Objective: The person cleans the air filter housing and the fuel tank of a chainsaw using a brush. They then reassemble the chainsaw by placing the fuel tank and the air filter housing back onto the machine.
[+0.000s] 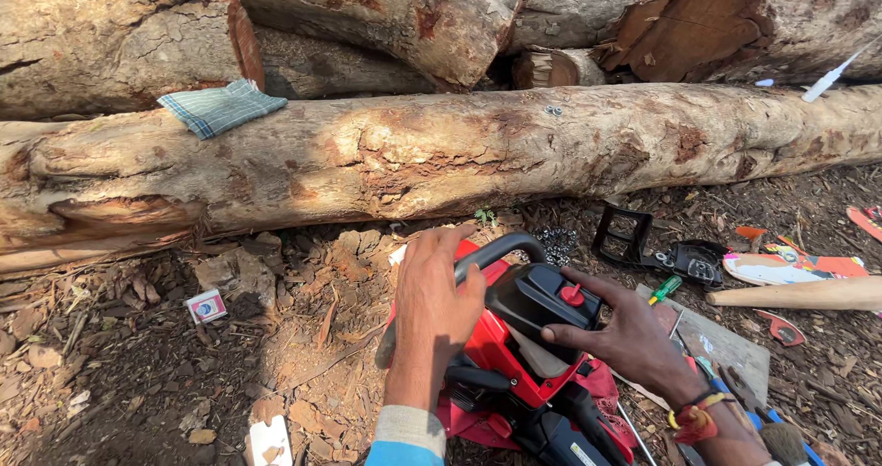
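Red chainsaw body (514, 356) lies on the chip-strewn ground at 6 o'clock below the long log (441, 153), left hand (432, 305) clenched on its grey front handle (501, 250), right hand (634, 337) fingers resting released on the black top cover (542, 301); black side cover (657, 250) lies detached at 3 o'clock, so reassembly appears unfinished.

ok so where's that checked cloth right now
In the head view the folded checked cloth lies upper left, on top of the long log, far beyond the left hand on the chainsaw.
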